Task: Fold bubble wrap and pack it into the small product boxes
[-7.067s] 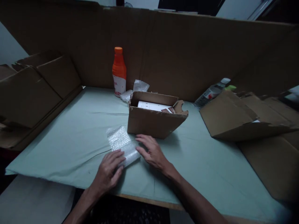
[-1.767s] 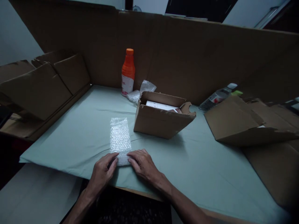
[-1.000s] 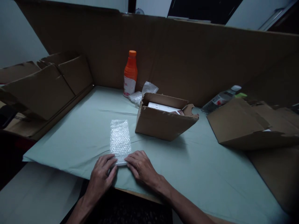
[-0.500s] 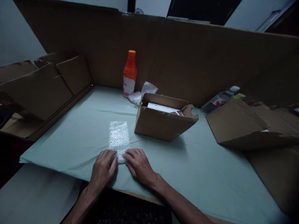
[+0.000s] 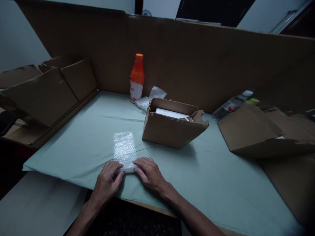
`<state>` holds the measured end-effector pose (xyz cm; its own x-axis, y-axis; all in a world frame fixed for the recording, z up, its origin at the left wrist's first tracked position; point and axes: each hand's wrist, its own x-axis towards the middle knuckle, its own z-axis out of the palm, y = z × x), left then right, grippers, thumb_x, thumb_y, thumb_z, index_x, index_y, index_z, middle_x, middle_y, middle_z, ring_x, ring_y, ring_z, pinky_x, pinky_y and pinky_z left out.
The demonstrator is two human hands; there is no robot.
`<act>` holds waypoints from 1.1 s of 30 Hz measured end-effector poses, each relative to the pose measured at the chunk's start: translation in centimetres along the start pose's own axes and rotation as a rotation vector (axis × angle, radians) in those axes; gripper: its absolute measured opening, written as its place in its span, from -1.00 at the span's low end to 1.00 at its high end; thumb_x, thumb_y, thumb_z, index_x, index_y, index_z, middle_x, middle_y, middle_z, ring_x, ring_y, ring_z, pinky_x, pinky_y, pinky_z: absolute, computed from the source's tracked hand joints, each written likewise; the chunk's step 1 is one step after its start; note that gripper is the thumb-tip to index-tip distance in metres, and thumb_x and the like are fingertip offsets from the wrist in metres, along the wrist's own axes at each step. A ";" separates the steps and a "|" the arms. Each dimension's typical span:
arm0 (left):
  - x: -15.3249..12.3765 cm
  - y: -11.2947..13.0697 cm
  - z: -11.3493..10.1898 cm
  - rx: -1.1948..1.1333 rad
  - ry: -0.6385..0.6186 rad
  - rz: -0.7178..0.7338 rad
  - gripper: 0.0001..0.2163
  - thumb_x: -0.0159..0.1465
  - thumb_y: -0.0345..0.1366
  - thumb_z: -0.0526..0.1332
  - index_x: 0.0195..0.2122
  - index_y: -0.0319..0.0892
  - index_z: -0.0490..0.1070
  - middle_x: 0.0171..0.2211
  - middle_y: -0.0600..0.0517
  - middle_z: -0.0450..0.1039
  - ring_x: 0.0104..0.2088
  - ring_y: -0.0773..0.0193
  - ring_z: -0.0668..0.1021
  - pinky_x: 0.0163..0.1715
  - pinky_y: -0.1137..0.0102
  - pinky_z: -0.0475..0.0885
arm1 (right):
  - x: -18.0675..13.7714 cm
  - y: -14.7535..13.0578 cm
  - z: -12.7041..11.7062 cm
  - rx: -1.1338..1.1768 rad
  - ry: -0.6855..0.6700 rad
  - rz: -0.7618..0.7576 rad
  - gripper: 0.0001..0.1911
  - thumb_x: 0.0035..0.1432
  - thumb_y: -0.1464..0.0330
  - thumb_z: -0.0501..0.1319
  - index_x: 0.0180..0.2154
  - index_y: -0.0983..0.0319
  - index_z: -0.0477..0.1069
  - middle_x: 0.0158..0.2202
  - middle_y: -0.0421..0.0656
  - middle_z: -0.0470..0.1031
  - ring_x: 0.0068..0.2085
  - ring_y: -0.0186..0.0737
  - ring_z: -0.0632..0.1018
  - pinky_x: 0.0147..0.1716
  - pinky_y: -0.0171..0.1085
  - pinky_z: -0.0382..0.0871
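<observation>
A small sheet of clear bubble wrap (image 5: 124,147) lies flat on the pale green cloth (image 5: 86,137), its near end folded or rolled over. My left hand (image 5: 109,177) pinches the left corner of that near end between thumb and fingers. At the right corner, my right hand (image 5: 149,172) grips the same edge with its thumb below and fingers on top. Whether anything is wrapped inside the fold cannot be made out.
Beyond the hands stands an open cardboard box (image 5: 169,131) with white items inside. Behind it are crumpled bubble wrap (image 5: 157,92) and an orange bottle (image 5: 137,78). A clear plastic bottle (image 5: 231,106) leans near cardboard boxes (image 5: 256,131) at right; another box (image 5: 44,95) stands left.
The far end of the bubble wrap has come slightly nearer to me. Both hands have shifted a little outward along its near edge, showing more of the fold.
</observation>
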<state>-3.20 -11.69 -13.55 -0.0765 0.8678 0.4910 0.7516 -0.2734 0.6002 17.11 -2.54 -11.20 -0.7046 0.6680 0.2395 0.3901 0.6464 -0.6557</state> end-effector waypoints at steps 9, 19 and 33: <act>0.6 -0.7 0.6 0.019 0.029 -0.047 -0.87 0.35 -0.34 0.21 -0.09 -0.14 0.47 -0.23 0.00 0.59 -0.19 0.17 0.58 -0.18 0.29 0.50 | -0.1 0.7 0.4 -0.139 0.102 -0.042 -0.65 0.24 0.43 0.25 0.07 0.22 0.41 0.03 0.03 0.52 0.03 -0.01 0.51 0.00 -0.04 0.38; 1.3 -0.6 0.9 0.032 0.031 -0.088 -0.85 0.34 -0.28 0.21 -0.11 -0.15 0.48 -0.28 -0.01 0.57 -0.24 0.16 0.58 -0.25 0.29 0.52 | 0.0 0.2 0.6 -0.143 0.005 -0.038 -0.71 0.25 0.46 0.28 0.02 0.21 0.44 -0.07 -0.08 0.57 -0.05 -0.07 0.48 -0.01 -0.09 0.30; 0.4 -0.7 1.1 0.168 -0.012 0.010 -0.73 0.33 -0.40 0.17 0.05 -0.11 0.39 0.05 -0.15 0.42 0.06 0.02 0.49 0.03 0.07 0.51 | 0.2 -0.2 0.3 -0.278 0.033 -0.023 -0.62 0.29 0.44 0.17 0.13 0.20 0.39 0.06 0.04 0.48 0.01 0.01 0.46 -0.02 -0.03 0.33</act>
<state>-3.03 -10.73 -14.44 -0.0614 0.8703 0.4887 0.8514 -0.2099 0.4807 16.71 -2.64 -11.17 -0.6972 0.6605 0.2787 0.5247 0.7351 -0.4294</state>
